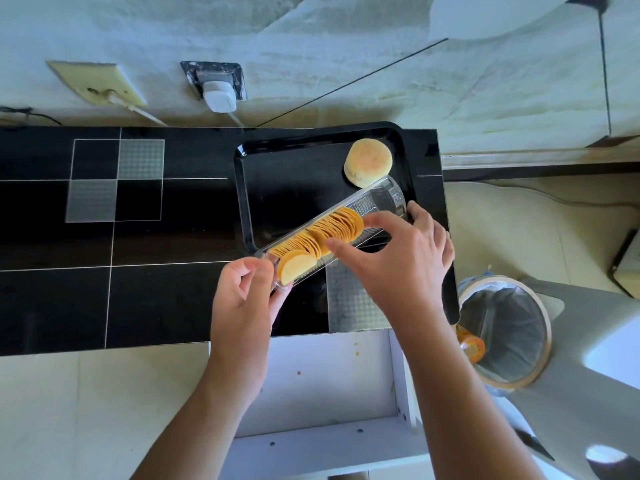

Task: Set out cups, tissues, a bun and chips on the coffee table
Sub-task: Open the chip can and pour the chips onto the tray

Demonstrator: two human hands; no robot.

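Observation:
A clear plastic chip sleeve (381, 199) with a row of yellow chips (322, 235) lies slanted over the near edge of a black tray (270, 188). My left hand (242, 299) pinches the sleeve's near end. My right hand (401, 258) reaches over the sleeve's middle, its fingers spread on the sleeve beside the chips. A round pale bun (367, 162) lies in the tray's far right corner, just beyond the sleeve's far end. No cups or tissues are in view.
The tray sits on the right end of a black glossy coffee table (145, 296) against a wall with a socket and plug (219, 95). An open white drawer (311, 379) juts out below the table. A lined bin (512, 327) stands at right.

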